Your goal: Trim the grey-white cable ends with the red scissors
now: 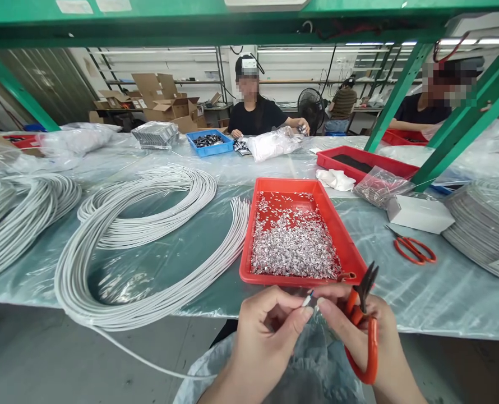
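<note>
My left hand [270, 336] pinches the end of a white cable [307, 300] between thumb and fingertips, and a bit of blue shows at its tip. My right hand [359, 325] is closed around orange-handled scissors [372, 350], their short dark blades pointing up and slightly apart. Its thumb and forefinger meet close to the cable tip; whether they grip a small part there I cannot tell. Just beyond both hands stands a red tray [352, 252] holding a heap of small shiny metal pieces [294, 247].
Coiled white cable [77, 264] lies left of the tray, with more coils [35, 219] further left. Another pair of scissors [413, 247], a white box [420, 213] and a grey cable coil [489, 224] are on the right. A co-worker [255, 115] sits opposite behind a blue tray [211, 148]. Green posts [455, 134] rise at right.
</note>
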Available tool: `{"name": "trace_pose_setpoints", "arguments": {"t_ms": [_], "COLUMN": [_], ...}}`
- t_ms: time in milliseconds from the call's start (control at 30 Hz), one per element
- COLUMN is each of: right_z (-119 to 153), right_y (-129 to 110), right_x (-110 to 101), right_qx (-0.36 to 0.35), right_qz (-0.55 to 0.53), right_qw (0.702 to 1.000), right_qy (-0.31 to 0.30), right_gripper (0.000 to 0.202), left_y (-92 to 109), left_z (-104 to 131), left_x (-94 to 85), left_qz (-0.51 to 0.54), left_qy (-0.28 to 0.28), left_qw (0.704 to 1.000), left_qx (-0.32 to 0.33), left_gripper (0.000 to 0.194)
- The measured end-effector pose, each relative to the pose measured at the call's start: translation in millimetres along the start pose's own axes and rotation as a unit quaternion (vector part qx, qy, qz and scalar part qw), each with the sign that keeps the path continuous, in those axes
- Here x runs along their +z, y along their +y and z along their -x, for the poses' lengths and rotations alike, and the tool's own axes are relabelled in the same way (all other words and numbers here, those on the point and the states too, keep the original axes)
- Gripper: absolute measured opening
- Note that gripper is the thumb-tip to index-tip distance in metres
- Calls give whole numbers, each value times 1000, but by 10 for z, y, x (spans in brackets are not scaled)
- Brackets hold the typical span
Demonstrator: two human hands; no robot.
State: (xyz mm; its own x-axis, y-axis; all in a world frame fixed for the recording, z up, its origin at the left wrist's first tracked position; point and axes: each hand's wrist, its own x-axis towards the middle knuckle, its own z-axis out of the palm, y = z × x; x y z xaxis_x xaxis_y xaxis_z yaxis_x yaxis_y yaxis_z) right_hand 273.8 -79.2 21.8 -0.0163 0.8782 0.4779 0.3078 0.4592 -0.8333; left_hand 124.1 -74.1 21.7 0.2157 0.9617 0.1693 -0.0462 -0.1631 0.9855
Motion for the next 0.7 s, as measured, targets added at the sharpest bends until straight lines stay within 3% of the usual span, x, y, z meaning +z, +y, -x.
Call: {"name": "trace_pose_setpoints", "arguments": {"t_ms": [100, 167, 267, 367, 500, 700], "right_z": [22, 47, 63, 41, 20, 69], "right_y": [-12, -2, 17, 33, 70, 155], "right_x": [-9, -2, -14, -63, -104, -25], "right_qx": [14, 31, 50, 37, 21, 46], "right_qz": [-16, -19, -34, -60, -136, -245], "right_qw": [1000, 999, 998, 997, 988, 967], "right_qy": [-5, 13, 17, -29, -73, -54], "right_gripper": [3, 3, 5, 10, 22, 12], "left_y": [-17, -14, 12, 47, 39, -70], "left_z": [1, 2, -1, -6, 0, -17], "left_x": [-9, -14, -11, 0, 4, -7], "left_qz": [-83, -92, 1, 88, 161, 290], "left_qy": [35, 37, -21, -63, -101, -169], "left_qw": [994, 993, 1000, 990, 973, 930], "left_qx": [62, 68, -15, -87, -127, -150], "left_gripper": [14, 14, 24, 32, 36, 29]}}
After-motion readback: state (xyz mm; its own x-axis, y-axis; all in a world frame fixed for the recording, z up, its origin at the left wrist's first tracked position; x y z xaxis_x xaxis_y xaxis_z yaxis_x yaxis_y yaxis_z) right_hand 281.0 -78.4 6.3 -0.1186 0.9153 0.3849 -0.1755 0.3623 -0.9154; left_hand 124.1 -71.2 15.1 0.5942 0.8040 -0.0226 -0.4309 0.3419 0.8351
